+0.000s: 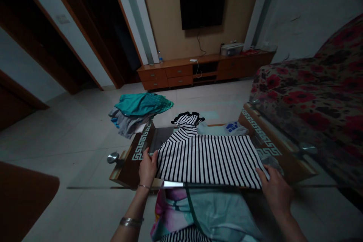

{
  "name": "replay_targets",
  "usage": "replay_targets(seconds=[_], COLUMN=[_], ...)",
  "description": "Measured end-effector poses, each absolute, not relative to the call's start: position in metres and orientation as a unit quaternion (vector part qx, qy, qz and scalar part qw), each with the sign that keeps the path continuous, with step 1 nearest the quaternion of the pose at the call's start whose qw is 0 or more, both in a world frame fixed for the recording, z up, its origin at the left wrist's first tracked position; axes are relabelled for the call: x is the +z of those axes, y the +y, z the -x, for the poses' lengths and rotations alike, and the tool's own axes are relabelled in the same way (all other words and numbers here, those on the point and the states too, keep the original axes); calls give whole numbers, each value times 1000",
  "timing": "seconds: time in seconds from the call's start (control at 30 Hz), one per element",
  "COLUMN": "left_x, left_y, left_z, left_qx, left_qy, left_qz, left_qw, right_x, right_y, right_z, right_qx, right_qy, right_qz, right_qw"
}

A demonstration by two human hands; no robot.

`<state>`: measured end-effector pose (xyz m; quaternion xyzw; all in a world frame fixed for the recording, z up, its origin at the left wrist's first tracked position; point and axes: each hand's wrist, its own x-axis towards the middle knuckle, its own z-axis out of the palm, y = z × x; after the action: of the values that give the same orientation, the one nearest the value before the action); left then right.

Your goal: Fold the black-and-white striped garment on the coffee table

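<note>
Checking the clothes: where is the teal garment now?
In the head view, the teal garment lies left of centre on grey clothes, at the far left corner of the glass-topped table, just left of the black-and-white striped top.

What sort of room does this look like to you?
This looks like a living room in a home. A wall-mounted flat-screen TV hangs above a low wooden TV cabinet, and a floral sofa stands along the right side.
</note>
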<state>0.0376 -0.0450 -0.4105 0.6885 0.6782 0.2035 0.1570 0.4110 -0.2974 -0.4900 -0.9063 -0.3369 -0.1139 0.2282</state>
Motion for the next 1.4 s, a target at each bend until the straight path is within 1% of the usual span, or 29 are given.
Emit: replay_targets(seconds=[0.13, 0.27, 0.37, 0.47, 0.53, 0.63, 0.7, 0.77, 0.93, 1.1, 1.17, 1.23, 1.33, 1.4], left_x=[-408, -414, -409, -398, -393, -399, -410, -424, -450, -444, -435, -428, -429, -437], left_y=[-39, -46, -49, -49, -46, -37, -29, -19, -1, -3, -9, -17, -26, -28], left_z=[-50, -43, -39, -52, -71, -103, -118, -121, -102, -104, -116, -131, -147, -151], left_qx=[156, 107, 112, 151, 166, 151, 114, 74, 35, 37, 61, 81, 71, 63], left_qy=[675, 683, 658, 580, 512, 435, 430, 437, 431, 453, 445, 399, 319, 291], left_qz=[-713, -719, -744, -797, -841, -888, -895, -895, -902, -891, -892, -912, -945, -953], left_qw=[107, 65, 6, -70, -59, 7, 37, 39, -15, -27, -39, -37, 14, 49], right_x=[-489, -492, -491, -477, -463, -448, -449, -460, -492, -495, -485, -467, -432, -410], right_y=[-297, -300, -302, -288, -262, -204, -168, -148, -159, -174, -165, -145, -95, -53], right_z=[-413, -416, -423, -426, -418, -394, -381, -379, -417, -443, -445, -443, -428, -412], right_qx=[-103, -93, -78, -106, -123, -104, -83, -60, -53, -60, -40, -11, 11, 12], right_qy=[-340, -334, -342, -351, -384, -495, -574, -617, -604, -595, -589, -580, -584, -601], right_qz=[906, 908, 912, 911, 894, 833, 783, 755, 771, 782, 789, 797, 792, 777], right_qw=[230, 234, 212, 187, 194, 223, 223, 211, 194, 177, 170, 166, 176, 185])
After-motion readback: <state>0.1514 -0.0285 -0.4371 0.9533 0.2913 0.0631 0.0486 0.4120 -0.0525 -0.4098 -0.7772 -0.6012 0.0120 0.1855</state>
